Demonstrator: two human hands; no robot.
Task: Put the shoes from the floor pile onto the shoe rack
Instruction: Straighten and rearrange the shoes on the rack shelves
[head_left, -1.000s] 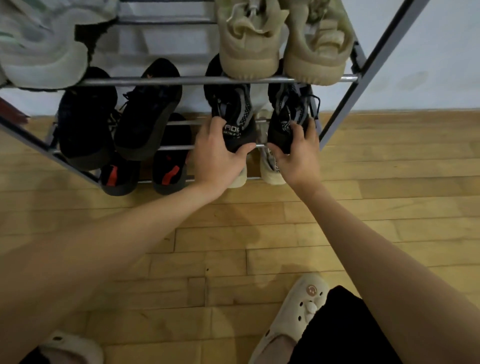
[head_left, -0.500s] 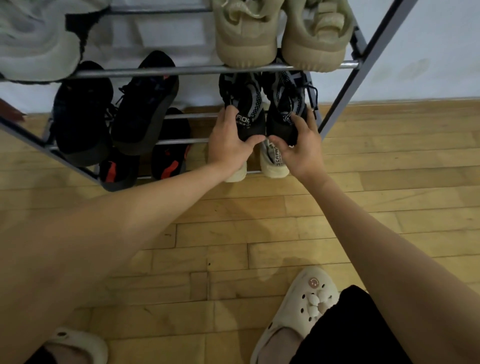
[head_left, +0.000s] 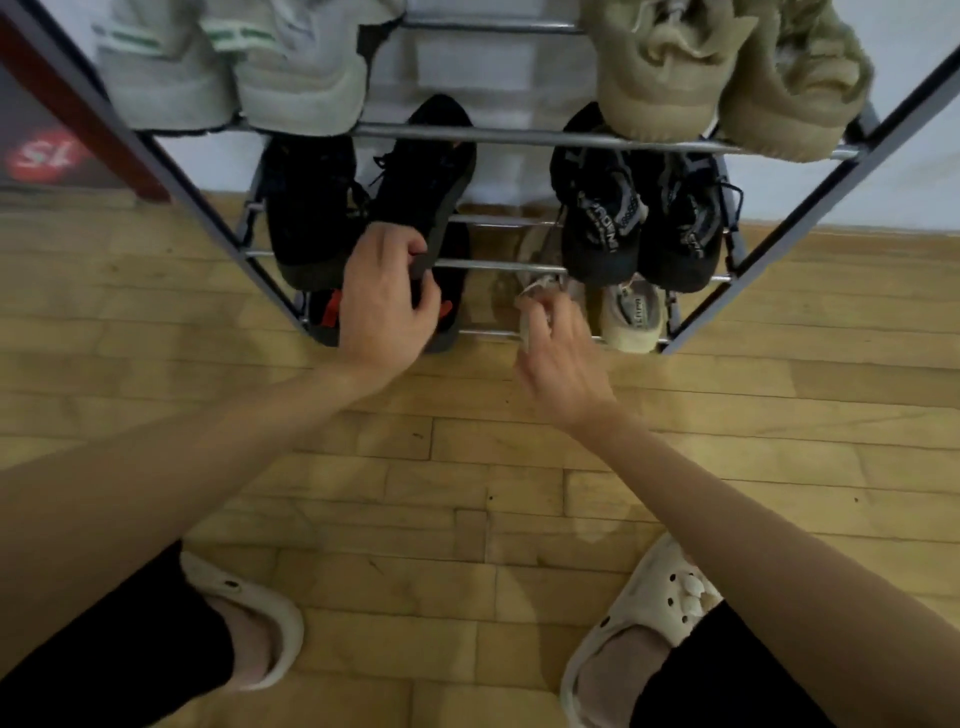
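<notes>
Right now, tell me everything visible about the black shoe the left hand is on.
The black lace-up shoe sits on the shoe rack's middle tier, heel toward the camera, tilted with its toe raised toward the wall. The upper looks like matte black fabric with dark laces and a thick dark sole. The left hand grips its heel, fingers curled over the rim. Another black shoe sits close on its left; whether they touch is unclear.

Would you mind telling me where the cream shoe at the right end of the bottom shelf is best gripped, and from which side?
Probably by the heel of the cream shoe, coming from the front. The heel faces outward past the shoe rack front rail, while the black sneakers on the shelf above cover its toe end, so only that end is exposed.
</notes>
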